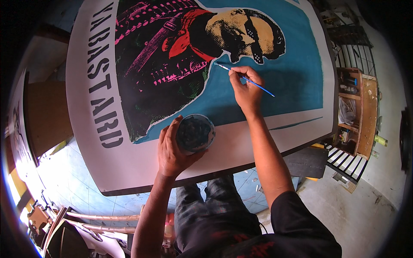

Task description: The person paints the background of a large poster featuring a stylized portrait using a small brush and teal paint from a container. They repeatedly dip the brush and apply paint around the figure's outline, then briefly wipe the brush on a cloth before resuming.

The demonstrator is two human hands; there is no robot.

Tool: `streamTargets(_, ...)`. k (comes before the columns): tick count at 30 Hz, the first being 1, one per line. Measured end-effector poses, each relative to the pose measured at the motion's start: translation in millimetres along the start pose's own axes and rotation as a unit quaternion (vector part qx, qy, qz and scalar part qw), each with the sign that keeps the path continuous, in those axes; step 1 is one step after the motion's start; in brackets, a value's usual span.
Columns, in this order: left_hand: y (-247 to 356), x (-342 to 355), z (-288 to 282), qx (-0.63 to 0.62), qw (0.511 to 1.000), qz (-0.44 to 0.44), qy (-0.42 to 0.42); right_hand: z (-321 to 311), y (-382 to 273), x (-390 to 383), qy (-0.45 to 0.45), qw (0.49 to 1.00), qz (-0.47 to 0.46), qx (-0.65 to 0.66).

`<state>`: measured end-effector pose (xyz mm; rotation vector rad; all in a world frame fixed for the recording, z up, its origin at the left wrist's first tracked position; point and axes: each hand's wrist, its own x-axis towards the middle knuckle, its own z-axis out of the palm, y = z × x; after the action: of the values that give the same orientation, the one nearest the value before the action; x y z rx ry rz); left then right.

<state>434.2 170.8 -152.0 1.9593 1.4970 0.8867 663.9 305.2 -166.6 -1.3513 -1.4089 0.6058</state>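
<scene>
- Dark trousers (211, 206) and a black sleeve (301, 223) sat nearest the lens, with both forearms reaching up from them to the board.
- Left hand (172, 150) cupped a small round paint bowl (195, 133), fingers curled around its near side; the bowl rested on the white margin of the poster (241, 142), just below the blue field.
- Right hand (245, 88) pinched a thin blue-handled brush (247, 79) between thumb and fingertips, pen-style, bristles touching the blue area beside the dark printed figure.
- Brush looked light and stiff, best gripped low on the handle for control; pressing hard would likely splay the fine tip.
- Bowl seemed light but held wet, dark paint, so it probably needed a level grip around the wall; its rim might have been slippery.
- Poster lay flat on a tilted board; wet patches would smear if touched.
- Wooden shelf (361, 112) stood well apart at the right.
</scene>
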Motion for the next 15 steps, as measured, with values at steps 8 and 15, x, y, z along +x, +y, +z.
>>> streamTargets(8,0.0,0.4,1.2,-0.004,1.000,0.004,0.007,1.2,0.5,1.3,0.046,0.998,0.018,-0.026)
streamTargets(15,1.2,-0.2,-0.2,0.005,0.999,-0.024,-0.023,1.3,1.0,-0.4,0.028,1.000,0.004,-0.013)
